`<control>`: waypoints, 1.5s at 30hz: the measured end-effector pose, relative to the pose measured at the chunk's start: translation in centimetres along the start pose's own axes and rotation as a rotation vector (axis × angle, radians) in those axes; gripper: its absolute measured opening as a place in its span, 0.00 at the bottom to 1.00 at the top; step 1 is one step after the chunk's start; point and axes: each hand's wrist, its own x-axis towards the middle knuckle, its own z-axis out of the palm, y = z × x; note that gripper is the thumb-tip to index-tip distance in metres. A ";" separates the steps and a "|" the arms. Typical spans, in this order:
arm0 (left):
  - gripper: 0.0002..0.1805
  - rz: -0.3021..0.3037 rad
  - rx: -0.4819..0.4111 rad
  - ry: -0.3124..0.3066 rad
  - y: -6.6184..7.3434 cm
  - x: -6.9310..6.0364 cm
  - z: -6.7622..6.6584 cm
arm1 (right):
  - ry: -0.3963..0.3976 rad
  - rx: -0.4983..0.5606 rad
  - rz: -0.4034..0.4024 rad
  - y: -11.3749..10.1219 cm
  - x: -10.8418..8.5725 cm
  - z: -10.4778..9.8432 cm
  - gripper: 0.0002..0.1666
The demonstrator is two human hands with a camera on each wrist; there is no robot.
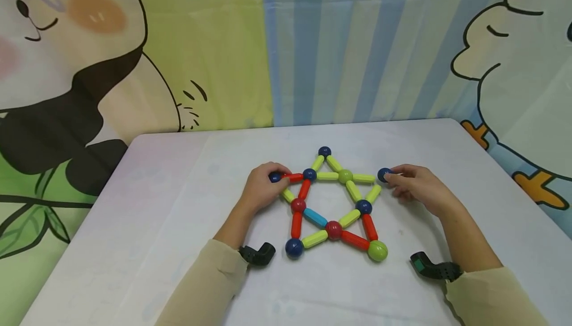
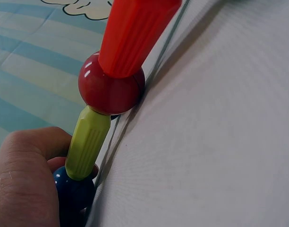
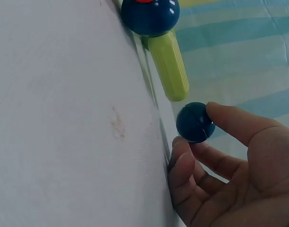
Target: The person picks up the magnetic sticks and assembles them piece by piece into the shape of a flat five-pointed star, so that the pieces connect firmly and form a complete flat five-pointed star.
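Note:
A flat star of coloured rods and balls lies on the table, with a red ball (image 1: 333,230) at its lower middle. At the star's left point, my left hand (image 1: 263,187) grips a dark blue ball (image 2: 73,189) where a yellow-green rod (image 2: 88,142) and a red rod meet. My right hand (image 1: 415,184) pinches another dark blue ball (image 3: 195,122) between thumb and fingers. That ball is just apart from the free ends of two yellow-green rods (image 1: 373,194) at the star's right side.
A dark blue ball (image 1: 324,152) forms the far point. Near me are a blue ball (image 1: 294,248) and a green ball (image 1: 378,250) at the other points. The white table (image 1: 187,216) ends at a printed curtain (image 1: 339,52) behind.

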 end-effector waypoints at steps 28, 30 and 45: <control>0.11 0.015 -0.001 -0.007 -0.1 0.4 0.3 | -0.037 -0.128 -0.037 0.7 0.1 -0.1 0.38; 0.11 0.017 -0.002 -0.007 -0.1 0.4 0.3 | -0.041 -0.124 -0.045 0.8 0.1 -0.1 0.37; 0.12 0.009 0.029 0.035 -0.1 0.3 -0.5 | -0.001 -0.089 -0.107 0.0 0.0 0.9 0.36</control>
